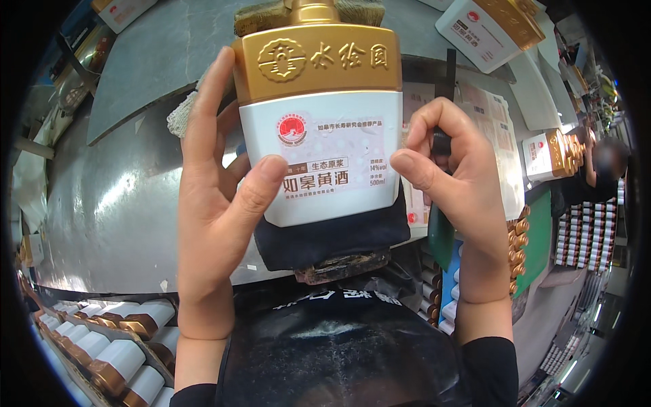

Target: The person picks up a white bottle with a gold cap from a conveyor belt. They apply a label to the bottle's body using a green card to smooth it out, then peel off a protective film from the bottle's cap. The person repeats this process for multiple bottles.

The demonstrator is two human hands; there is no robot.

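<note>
A white bottle with a broad gold shoulder lies back with its front facing me, neck pointing away. Its pale printed label has a red round emblem and small wrinkles or bubbles. My left hand grips the bottle's left side, thumb on the front, fingers along the edge. At the right edge of the label, my right hand has its thumb and curled index finger close together against the bottle's side. Whatever lies between those fingertips is too small to make out. Under the bottle's base is a dark cloth-covered rest.
Sheets of printed labels lie right of the bottle, near a dark green strip. Similar bottles stand in trays at lower left and elsewhere around the grey metal table. A white cloth lies at left. Another person is far right.
</note>
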